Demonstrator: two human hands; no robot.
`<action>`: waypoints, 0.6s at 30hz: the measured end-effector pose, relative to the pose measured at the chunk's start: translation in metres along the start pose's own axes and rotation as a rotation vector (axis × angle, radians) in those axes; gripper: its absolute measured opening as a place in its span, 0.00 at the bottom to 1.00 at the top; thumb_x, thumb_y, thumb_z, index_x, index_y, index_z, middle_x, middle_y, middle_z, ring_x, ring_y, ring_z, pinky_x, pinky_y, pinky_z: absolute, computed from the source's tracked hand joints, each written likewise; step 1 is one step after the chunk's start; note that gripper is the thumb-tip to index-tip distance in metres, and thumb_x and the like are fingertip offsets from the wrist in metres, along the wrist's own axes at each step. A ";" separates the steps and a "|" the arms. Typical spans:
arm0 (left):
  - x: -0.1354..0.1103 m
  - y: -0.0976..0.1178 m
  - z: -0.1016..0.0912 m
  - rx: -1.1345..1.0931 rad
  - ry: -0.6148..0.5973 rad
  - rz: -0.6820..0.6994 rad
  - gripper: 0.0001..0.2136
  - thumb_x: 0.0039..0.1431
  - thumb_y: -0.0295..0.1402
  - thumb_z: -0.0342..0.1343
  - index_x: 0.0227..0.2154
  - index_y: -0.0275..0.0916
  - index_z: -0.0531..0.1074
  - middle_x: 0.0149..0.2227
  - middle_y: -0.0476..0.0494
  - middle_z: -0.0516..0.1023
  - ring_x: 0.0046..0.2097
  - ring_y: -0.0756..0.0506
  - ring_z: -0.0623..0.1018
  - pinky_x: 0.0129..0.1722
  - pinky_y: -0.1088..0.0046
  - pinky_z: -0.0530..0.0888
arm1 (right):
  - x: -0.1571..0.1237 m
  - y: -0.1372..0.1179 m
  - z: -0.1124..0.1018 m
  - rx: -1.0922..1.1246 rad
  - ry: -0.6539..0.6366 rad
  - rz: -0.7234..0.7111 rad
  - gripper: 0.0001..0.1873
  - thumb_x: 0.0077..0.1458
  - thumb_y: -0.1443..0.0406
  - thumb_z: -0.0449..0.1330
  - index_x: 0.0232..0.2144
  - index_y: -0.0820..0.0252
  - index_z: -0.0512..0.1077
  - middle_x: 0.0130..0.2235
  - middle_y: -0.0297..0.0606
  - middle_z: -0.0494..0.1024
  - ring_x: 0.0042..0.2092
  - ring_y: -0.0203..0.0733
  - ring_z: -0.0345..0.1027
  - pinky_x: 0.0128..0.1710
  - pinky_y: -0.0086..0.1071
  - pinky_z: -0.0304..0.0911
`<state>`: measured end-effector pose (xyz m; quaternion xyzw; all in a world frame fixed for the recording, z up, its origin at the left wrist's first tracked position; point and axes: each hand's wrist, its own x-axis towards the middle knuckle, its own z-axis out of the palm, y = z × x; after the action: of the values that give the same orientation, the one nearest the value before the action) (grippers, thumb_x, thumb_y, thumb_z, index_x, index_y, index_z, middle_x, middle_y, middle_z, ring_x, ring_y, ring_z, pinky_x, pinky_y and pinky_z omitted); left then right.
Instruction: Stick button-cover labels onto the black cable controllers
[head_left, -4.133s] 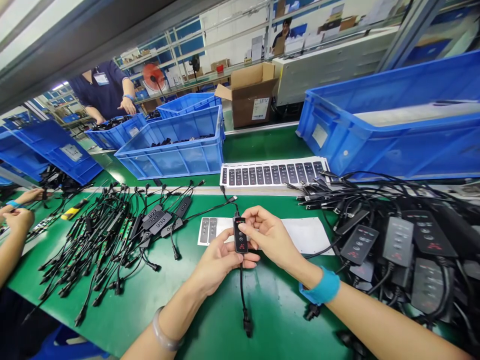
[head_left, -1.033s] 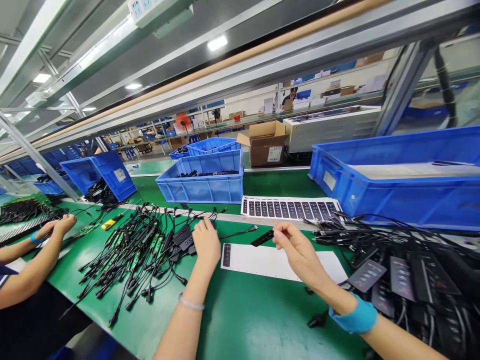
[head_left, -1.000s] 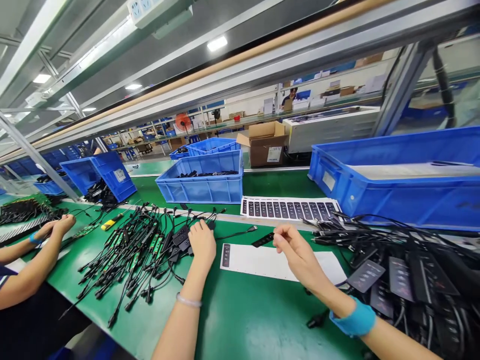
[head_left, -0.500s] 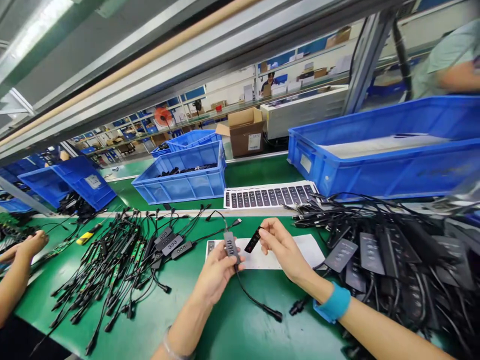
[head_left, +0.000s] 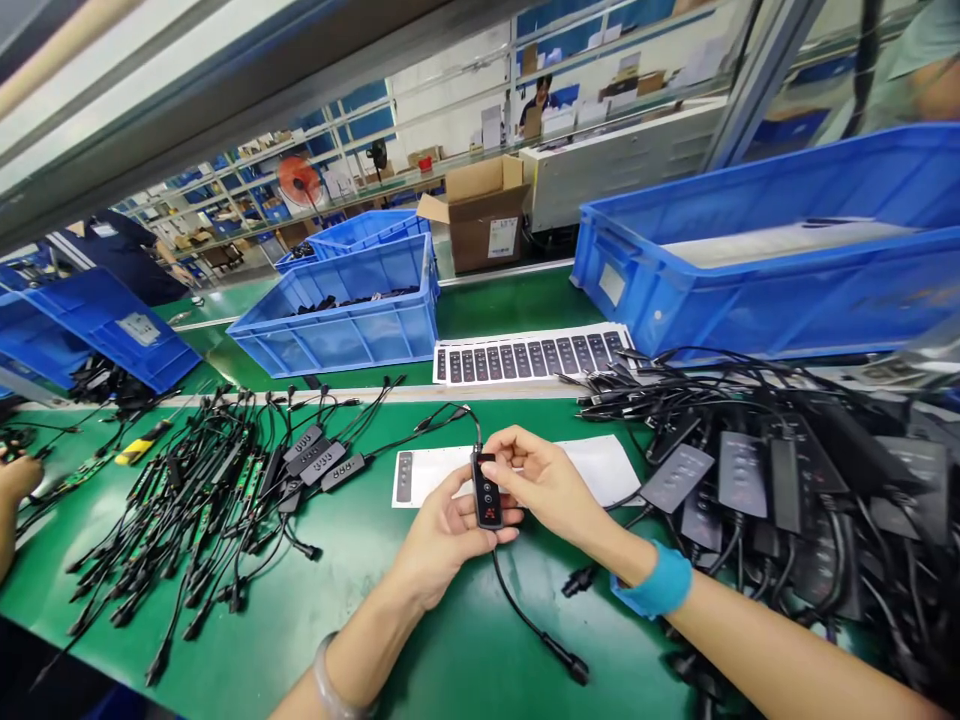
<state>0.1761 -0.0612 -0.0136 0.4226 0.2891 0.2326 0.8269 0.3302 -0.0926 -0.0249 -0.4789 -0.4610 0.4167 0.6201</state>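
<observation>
Black label (head_left: 489,488) now on controller (head_left: 477,478) | left fingers (head_left: 495,536) clamped | right fingers (head_left: 511,470) pressing

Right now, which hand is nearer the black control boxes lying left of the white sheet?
The left hand is nearer, just right of the control boxes; the right hand sits farther right, beyond it.

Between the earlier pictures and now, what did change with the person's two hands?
The left hand lifted a black cable controller from the group on the bench and now holds it. The right hand brought over the black label strip, and its fingers press it on the controller's face. The label sheet stayed in place.
</observation>
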 end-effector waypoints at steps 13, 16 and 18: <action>-0.001 0.001 0.001 -0.012 -0.009 -0.015 0.37 0.38 0.23 0.70 0.55 0.36 0.62 0.41 0.37 0.79 0.46 0.38 0.79 0.51 0.57 0.70 | -0.001 -0.001 0.000 -0.027 0.002 0.004 0.11 0.51 0.57 0.63 0.32 0.57 0.68 0.28 0.33 0.67 0.30 0.37 0.62 0.27 0.29 0.63; 0.000 0.000 0.000 -0.011 -0.013 -0.014 0.37 0.39 0.23 0.70 0.55 0.35 0.62 0.41 0.36 0.79 0.46 0.38 0.78 0.51 0.58 0.71 | -0.001 0.000 0.000 -0.019 0.004 0.002 0.10 0.52 0.58 0.62 0.32 0.58 0.68 0.28 0.33 0.67 0.30 0.37 0.62 0.26 0.28 0.63; 0.000 0.000 0.000 -0.013 -0.014 -0.012 0.38 0.39 0.23 0.70 0.55 0.36 0.62 0.41 0.36 0.79 0.46 0.38 0.78 0.50 0.58 0.71 | -0.001 0.000 0.000 -0.017 0.008 -0.001 0.10 0.52 0.59 0.62 0.32 0.58 0.68 0.28 0.32 0.67 0.30 0.37 0.62 0.26 0.28 0.63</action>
<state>0.1758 -0.0610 -0.0135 0.4173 0.2842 0.2266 0.8329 0.3300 -0.0941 -0.0248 -0.4856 -0.4623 0.4107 0.6178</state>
